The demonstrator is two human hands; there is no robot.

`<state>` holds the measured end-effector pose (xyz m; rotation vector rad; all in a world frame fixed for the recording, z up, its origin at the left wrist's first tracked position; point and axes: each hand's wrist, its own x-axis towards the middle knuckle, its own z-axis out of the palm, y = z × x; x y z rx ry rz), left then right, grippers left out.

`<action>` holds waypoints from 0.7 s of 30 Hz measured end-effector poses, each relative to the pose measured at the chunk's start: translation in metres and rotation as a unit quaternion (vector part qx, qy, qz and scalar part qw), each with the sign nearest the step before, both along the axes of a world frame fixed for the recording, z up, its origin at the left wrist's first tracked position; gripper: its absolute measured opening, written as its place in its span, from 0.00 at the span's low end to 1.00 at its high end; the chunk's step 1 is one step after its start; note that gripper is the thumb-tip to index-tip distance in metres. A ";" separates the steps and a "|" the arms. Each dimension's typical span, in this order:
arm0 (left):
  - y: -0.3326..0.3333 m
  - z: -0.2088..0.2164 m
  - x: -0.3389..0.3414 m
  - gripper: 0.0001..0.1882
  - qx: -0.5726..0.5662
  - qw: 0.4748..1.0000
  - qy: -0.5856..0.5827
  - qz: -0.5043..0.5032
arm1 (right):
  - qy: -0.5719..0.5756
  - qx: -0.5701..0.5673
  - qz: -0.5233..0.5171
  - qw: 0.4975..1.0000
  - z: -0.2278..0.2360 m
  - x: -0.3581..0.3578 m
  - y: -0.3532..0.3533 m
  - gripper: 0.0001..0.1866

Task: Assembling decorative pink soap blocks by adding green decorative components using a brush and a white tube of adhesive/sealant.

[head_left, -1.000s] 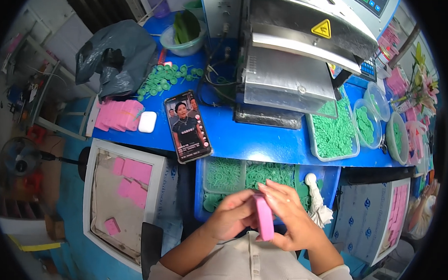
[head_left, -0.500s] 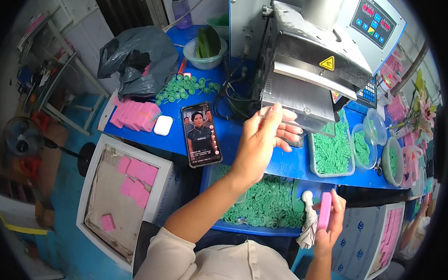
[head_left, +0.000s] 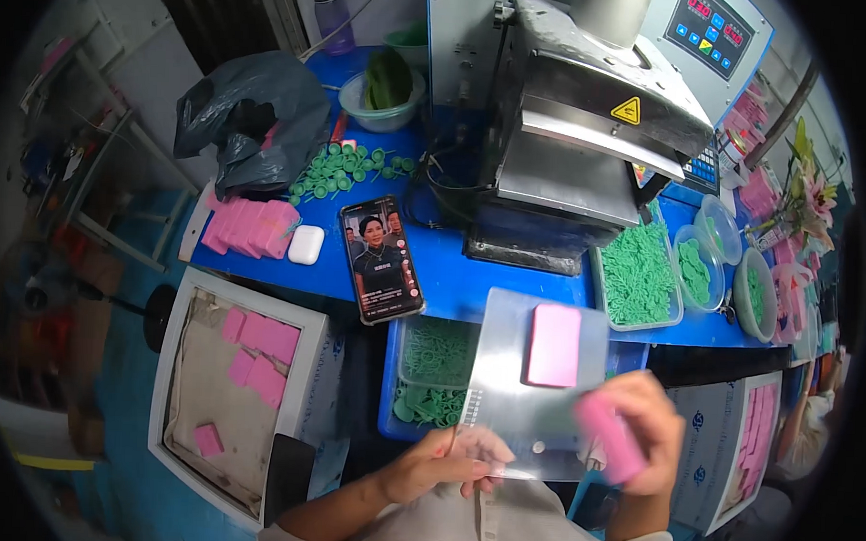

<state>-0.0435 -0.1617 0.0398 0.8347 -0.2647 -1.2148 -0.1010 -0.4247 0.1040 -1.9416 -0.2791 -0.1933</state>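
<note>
My left hand (head_left: 463,462) grips the near left edge of a clear plastic plate (head_left: 507,397), held in front of my body. On the plate's far half lies a pink rectangular block (head_left: 554,344), and a small round pale spot shows near its lower edge. Over the plate's right side, my right hand (head_left: 654,433) holds a second pink block (head_left: 610,435), both blurred by motion. Beyond the plate stands the press machine (head_left: 590,142), with a flat metal bed (head_left: 569,185) under its raised head.
A blue bin (head_left: 388,402) of green pieces sits below the table edge. A clear tub of green sprigs (head_left: 638,273) stands right of the press. A lit phone (head_left: 380,259), a white case (head_left: 306,245), stacked pink blocks (head_left: 248,228) and a black bag (head_left: 257,121) lie left.
My left hand has drawn the clear plate off the press bed toward my body. A pink block now lies on it. My right hand, with a pink block, has come up over the plate's right side.
</note>
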 end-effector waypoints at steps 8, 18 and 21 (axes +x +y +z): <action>0.013 -0.042 -0.011 0.16 0.021 0.999 0.030 0.002 | -0.015 -0.228 0.028 0.973 -0.045 0.064 0.033 0.42; 0.021 -0.051 -0.032 0.18 0.032 0.997 0.027 -0.064 | -0.044 -0.272 -0.008 0.961 -0.027 0.039 0.034 0.40; 0.017 -0.049 -0.033 0.18 0.052 0.995 0.009 -0.089 | -0.085 -0.249 -0.010 0.965 -0.026 0.033 0.031 0.41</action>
